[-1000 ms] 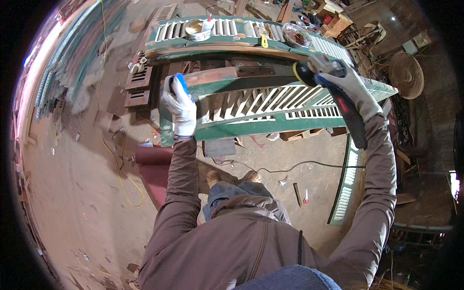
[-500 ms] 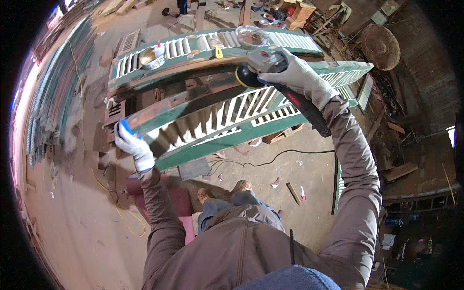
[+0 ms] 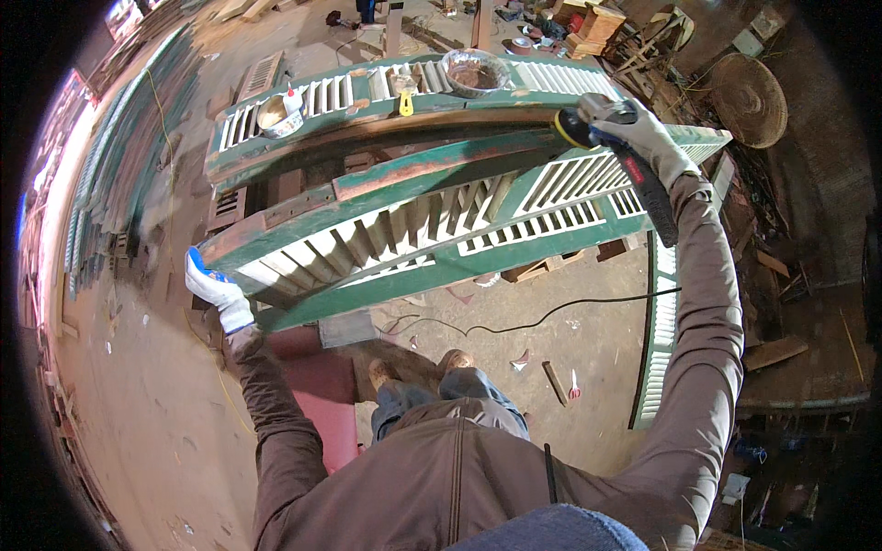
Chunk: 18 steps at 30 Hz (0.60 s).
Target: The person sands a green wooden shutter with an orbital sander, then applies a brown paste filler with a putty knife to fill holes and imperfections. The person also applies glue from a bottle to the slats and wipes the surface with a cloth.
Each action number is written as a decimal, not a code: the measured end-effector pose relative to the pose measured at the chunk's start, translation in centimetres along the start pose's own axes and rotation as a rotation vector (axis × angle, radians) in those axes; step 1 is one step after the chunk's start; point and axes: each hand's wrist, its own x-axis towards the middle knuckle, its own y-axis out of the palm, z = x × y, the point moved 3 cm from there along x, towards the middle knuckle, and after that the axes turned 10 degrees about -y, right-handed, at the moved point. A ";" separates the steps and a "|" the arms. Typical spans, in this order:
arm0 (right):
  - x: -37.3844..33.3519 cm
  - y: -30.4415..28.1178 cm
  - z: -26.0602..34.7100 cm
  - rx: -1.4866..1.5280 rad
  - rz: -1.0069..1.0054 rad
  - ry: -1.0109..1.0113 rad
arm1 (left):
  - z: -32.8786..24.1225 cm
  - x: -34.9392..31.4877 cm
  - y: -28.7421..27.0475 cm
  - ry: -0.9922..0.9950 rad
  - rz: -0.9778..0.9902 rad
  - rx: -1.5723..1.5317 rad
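A green louvered shutter with white slats stands on its long edge before me, its upper edge worn to bare wood in places. At its left end, my left hand, in a white glove with blue on it, is closed around the corner. My gloved right hand grips the head of an angle grinder with a long black body. Its round, yellow-rimmed disc is at the shutter's upper edge, toward the right; whether it touches cannot be seen.
Behind lies another green shutter, bearing a white tub, a yellow-handled scraper and a clear bowl of brown matter. A black cord crosses the floor. Stacked shutters line the left; scissors lie near my feet.
The grinder has moved right along the shutter's upper edge with my right hand. My left hand and the shutter's left end have shifted left and nearer to me. The view has shifted slightly.
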 end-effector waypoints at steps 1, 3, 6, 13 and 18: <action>-0.3 -0.6 -1.0 0.120 0.006 0.059 | 0.2 0.1 0.1 -0.020 -0.010 -0.043; 0.9 -2.7 -3.5 -0.074 -0.023 0.057 | 0.6 0.3 0.5 -0.058 -0.034 -0.128; 0.7 -3.9 -5.6 0.083 0.001 0.140 | 1.4 1.8 -0.3 -0.221 -0.023 -0.285; 0.4 -4.5 -6.9 -0.062 0.006 0.001 | 3.6 3.1 -0.9 0.345 -0.029 0.480; -1.3 0.4 1.2 -0.122 0.055 -0.189 | 2.6 3.2 -2.2 0.442 -0.111 0.382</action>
